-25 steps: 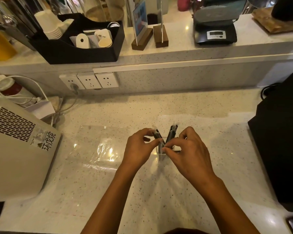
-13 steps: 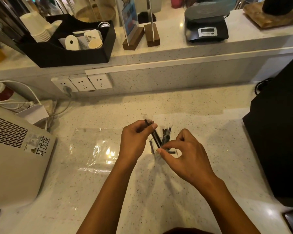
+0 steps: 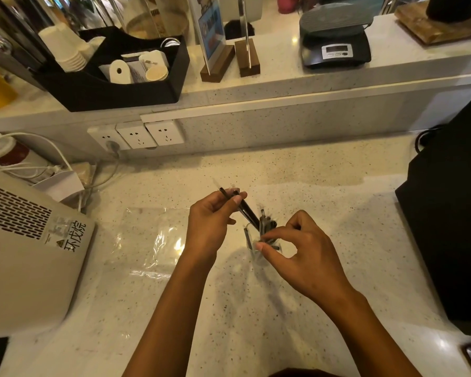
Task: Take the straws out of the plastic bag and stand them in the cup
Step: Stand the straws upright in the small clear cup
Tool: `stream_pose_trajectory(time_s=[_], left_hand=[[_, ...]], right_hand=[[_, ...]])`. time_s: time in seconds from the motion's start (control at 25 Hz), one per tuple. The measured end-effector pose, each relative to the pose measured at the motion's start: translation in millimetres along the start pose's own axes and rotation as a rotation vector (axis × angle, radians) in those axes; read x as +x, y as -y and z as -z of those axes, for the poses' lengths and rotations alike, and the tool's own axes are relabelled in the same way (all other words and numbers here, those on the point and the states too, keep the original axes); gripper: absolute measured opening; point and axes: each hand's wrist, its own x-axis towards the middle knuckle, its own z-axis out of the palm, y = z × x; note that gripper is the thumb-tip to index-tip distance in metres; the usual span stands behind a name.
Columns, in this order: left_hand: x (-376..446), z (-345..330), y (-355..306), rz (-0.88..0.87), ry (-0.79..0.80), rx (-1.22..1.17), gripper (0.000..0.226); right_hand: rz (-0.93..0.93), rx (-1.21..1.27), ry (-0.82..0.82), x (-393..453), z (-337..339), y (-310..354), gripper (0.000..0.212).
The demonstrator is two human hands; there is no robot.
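Pinching a black straw (image 3: 242,206), left hand (image 3: 208,227), right hand (image 3: 297,248) pinching cup (image 3: 256,244) rim beside it.

Open counter (image 3: 324,170) at 12 to 1 o'clock of the cup (image 3: 259,240), free up to the socket wall (image 3: 136,136). At 9, flat plastic bag (image 3: 147,240), then beige appliance (image 3: 25,254) blocks. At 3, black machine (image 3: 446,227) walls off. At 6, both forearms occupy the approach.
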Motion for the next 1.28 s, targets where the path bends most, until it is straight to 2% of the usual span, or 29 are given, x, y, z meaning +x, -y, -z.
stream_pose_trajectory(time_s=[0.32,0.44,0.6,0.76,0.84,0.96,1.04,1.28], left_hand=[[-1,3,3,-0.003,0.011,-0.007,0.016],[-3,2,8,-0.042,-0.004,0.081,0.021],[-6,0,15,-0.101,0.076,0.242,0.026],[-7,0,19,-0.117,0.135,0.337,0.029],[-7,0,20,-0.111,0.141,0.362,0.030],[-7,-2,21,-0.082,0.151,0.369,0.032],[-7,-3,21,-0.073,0.154,0.371,0.032],[-13,-3,18,-0.077,0.133,0.347,0.029]], right_hand=[[0.011,0.019,0.001,-2,-1,-1,0.048],[0.013,0.031,-0.009,-2,0,-1,0.049],[0.019,0.033,-0.034,-1,1,-1,0.049],[0.016,0.040,-0.063,0,4,0,0.058],[0.019,0.092,-0.094,1,8,1,0.048],[-0.026,0.248,-0.180,9,17,-3,0.008],[-0.073,0.311,-0.194,18,23,-10,0.009],[-0.187,0.386,-0.092,35,25,-35,0.011]])
